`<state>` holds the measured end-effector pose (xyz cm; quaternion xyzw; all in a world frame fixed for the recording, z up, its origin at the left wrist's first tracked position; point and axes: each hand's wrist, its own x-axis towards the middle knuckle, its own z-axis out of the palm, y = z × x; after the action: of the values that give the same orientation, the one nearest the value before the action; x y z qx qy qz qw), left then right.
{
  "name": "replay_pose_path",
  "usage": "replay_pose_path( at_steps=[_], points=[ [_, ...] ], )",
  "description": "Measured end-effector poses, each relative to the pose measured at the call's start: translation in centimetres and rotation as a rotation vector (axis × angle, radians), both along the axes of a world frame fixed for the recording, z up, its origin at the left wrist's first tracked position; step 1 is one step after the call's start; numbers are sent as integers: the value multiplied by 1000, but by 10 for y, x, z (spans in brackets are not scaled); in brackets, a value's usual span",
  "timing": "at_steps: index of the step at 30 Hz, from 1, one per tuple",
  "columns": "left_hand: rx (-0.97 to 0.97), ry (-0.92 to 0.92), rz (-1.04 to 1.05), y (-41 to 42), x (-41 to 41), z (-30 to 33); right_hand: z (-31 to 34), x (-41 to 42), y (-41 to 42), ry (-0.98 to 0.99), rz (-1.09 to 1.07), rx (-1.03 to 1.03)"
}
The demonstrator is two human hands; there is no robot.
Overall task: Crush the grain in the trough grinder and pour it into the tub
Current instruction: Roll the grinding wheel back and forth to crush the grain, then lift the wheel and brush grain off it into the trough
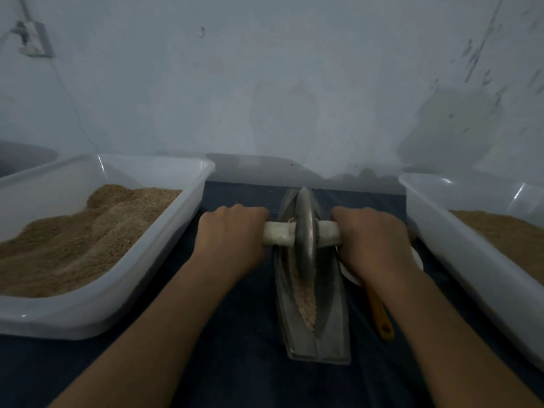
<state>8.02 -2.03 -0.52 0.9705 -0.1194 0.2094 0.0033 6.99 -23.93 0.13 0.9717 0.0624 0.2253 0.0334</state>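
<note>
Nearest, two bare forearms reach forward over a dark blue cloth [235,363] that covers the counter. Between them lies the trough grinder [316,334], a long narrow metal boat with its blunt near end toward the person and its pointed far end toward the wall. A strip of pale crushed grain [304,301] lies along the bottom of its groove, just in front of the wheel.

Just right of the trough, an orange handle [381,316] lies on the cloth beside a white dish [351,276], both partly hidden under the right forearm.

Further on, the metal wheel [306,228] stands upright in the groove, on a pale axle [278,235] that runs left to right through its middle. The left hand [232,231] grips the left end of the axle and the right hand [371,234] grips the right end, the fingers of both curled over it, knuckles up.

On the left stands a white plastic tub [88,316] heaped with brown grain [73,240]. On the right, a second white tub [459,248] also holds brown grain, cut off by the frame edge.

Beyond it all rises a pale scuffed wall [265,83], with a socket box [34,39] high on the left.
</note>
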Motion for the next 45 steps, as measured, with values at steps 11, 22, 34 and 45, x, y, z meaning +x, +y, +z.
replay_pose_path(
  at_steps=[11,22,34,45],
  points=[
    [-48,-70,-34,3,3,-7,-2,-6,-17,-155,68,-29],
    [-379,-157,23,6,8,-12,23,-12,-33,-560,-174,348],
    [-656,131,73,11,18,-17,33,-31,-37,980,-229,152],
    [-804,225,49,12,19,-12,37,-31,-36,699,-145,313]
  ],
)
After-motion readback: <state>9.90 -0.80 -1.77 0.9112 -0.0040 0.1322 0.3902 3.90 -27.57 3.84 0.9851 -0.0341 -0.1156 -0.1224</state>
